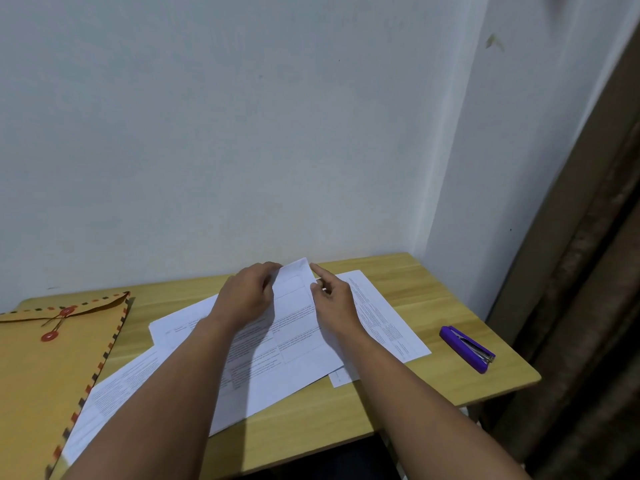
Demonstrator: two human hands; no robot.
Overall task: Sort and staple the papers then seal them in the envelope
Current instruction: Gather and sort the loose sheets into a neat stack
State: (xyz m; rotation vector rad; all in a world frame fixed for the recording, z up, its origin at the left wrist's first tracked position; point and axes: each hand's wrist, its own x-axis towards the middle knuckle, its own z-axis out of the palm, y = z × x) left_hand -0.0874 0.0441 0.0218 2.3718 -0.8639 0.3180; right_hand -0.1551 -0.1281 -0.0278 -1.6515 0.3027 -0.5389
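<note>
On the table point(433, 299), printed papers point(294, 351) lie loosely fanned and unstapled, so sorting looks barely begun. Both hands meet at the top sheet's far edge: the left hand point(242, 299) pinches it, and the right hand point(334, 296) grips it with the forefinger extended. A purple stapler point(467, 348) lies untouched at right. At left, the envelope point(41, 362) stays tied shut, contents unseen.

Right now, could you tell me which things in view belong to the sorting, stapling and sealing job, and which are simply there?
For the job:
- printed papers, spread loosely, overlapping
- one sheet's far edge, lifted between left hand and right hand
- purple stapler, untouched, to the right
- string-tie envelope, to the left

Simply there:
- wooden table
- wall
- brown curtain
</note>
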